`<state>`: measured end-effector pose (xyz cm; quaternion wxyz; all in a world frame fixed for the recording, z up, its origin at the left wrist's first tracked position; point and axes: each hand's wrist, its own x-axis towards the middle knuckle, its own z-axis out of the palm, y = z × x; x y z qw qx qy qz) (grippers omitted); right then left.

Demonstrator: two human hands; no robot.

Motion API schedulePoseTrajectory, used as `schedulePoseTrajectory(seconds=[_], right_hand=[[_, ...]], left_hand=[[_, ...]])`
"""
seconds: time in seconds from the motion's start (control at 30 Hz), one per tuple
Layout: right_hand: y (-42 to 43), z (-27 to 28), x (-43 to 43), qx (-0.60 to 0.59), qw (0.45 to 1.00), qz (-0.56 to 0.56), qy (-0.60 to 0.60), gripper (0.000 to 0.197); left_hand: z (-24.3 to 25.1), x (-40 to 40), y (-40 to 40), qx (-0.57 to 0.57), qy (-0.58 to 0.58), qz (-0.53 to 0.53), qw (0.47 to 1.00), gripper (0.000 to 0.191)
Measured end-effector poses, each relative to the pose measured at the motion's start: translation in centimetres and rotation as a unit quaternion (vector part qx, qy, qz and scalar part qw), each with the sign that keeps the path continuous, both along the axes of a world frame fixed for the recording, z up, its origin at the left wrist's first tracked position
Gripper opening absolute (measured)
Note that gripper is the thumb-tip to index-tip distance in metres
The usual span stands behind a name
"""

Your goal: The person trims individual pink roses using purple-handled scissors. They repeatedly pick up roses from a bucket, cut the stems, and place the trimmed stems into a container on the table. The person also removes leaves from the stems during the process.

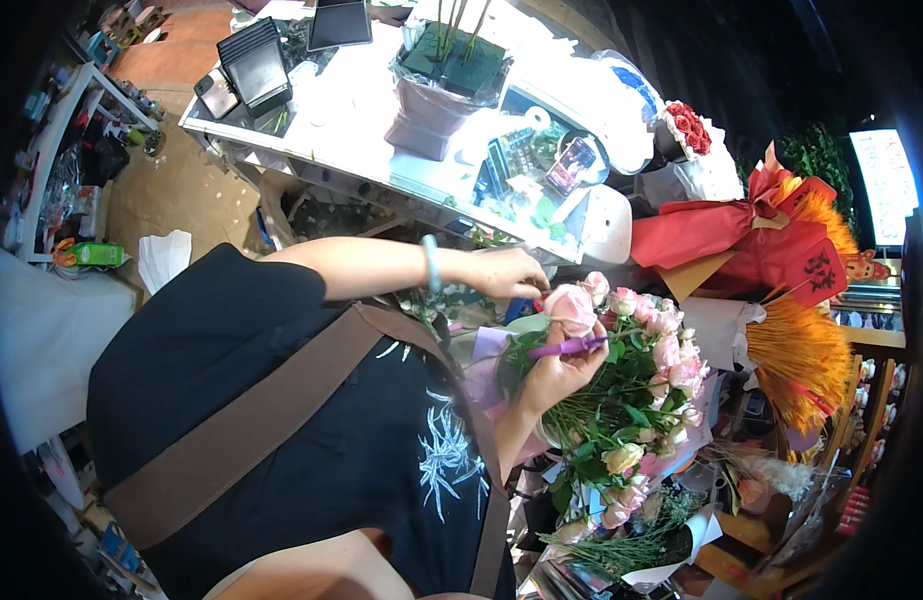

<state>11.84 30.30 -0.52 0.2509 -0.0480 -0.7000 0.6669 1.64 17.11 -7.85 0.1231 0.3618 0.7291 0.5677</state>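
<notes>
In my right hand is a pink rose, its bloom rising above the curled fingers. The same hand grips a purple-handled tool lying across the palm; its kind is unclear. My left hand, with a pale bracelet on the wrist, reaches to the rose from the side. Its fingertips are drawn together close to the petals, and whether they pinch something cannot be told. Just beyond my right hand stands a large bunch of pink roses with green stems, and a cream-yellow rose sits among them.
A brightly lit white table bears a wrapped pot with green floral foam, black trays and phones. Red-wrapped bundles and golden dried stalks stand beyond the roses. White-wrapped greenery lies nearby.
</notes>
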Motion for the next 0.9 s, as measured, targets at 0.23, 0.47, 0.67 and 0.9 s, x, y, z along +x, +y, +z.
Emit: schedulePoseTrajectory(seconds=[0.23,0.47,0.67,0.9], right_hand=[[-2.9,-0.6,-1.9,0.033,0.996,0.082,0.001,0.045],[-4.6,-1.1,-2.8,0.007,0.997,0.078,0.008,0.041],[-4.8,-1.4,-2.6,-0.086,0.992,0.089,0.033,0.041],[-1.7,1.1,-1.7,-0.077,0.980,0.176,-0.052,0.052]], left_hand=[[4.0,3.4,-3.1,0.123,-0.162,0.071,0.977,0.031],[3.7,3.6,-5.1,0.214,-0.237,0.103,0.942,0.034],[3.7,4.0,-5.5,0.200,-0.200,0.110,0.953,0.023],[4.1,4.0,-7.2,0.194,-0.054,0.101,0.974,0.019]])
